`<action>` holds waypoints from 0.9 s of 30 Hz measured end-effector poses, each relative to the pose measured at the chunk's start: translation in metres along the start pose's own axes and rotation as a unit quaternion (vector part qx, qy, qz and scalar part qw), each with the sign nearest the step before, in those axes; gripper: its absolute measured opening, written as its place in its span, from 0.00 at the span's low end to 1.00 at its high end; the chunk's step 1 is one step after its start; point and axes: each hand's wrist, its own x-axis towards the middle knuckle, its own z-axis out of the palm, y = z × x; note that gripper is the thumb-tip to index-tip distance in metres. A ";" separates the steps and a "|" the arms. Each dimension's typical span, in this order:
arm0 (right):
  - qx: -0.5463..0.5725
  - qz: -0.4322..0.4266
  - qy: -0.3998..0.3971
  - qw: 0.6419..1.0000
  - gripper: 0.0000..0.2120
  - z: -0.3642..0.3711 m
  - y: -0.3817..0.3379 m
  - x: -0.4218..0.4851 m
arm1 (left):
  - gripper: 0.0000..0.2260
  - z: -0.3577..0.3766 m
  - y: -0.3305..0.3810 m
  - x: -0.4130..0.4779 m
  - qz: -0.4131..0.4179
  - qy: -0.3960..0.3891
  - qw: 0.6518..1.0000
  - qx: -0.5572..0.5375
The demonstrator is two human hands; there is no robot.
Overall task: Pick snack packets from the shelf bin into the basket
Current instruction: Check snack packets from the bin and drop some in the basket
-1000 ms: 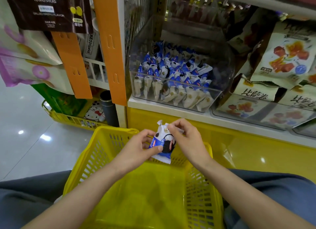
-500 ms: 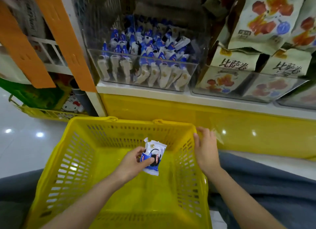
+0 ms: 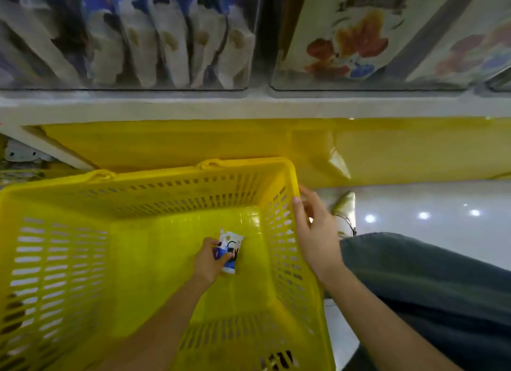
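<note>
Low inside the yellow basket (image 3: 166,204), just right of its floor's centre, the left hand (image 3: 211,257) pinches a blue-and-white snack packet (image 3: 230,253) between thumb and curled fingers; it seems close to the floor, though contact is unclear. At three o'clock, the right hand (image 3: 315,232) grips the rim, thumb inside. At twelve o'clock, the shelf bin (image 3: 138,85) holds blurred packets (image 3: 166,38).

Grey-blue trousers (image 3: 431,285) w/ pale gold shoe (image 3: 344,210).

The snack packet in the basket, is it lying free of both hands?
No, the left hand holds the snack packet low inside the yellow basket.
</note>
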 end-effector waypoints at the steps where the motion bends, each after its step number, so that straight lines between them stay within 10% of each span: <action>1: 0.006 0.004 -0.002 1.000 0.11 0.000 0.000 0.000 | 0.15 0.003 -0.002 0.003 -0.004 0.002 1.000 0.010; 15: -0.002 -0.001 0.013 1.000 0.16 -0.002 -0.003 -0.002 | 0.19 -0.033 0.017 -0.010 0.108 0.012 0.953 0.283; 27: -0.273 -0.226 -0.030 0.935 0.08 -0.023 -0.081 0.003 | 0.14 -0.203 0.167 -0.138 0.424 0.293 0.810 0.281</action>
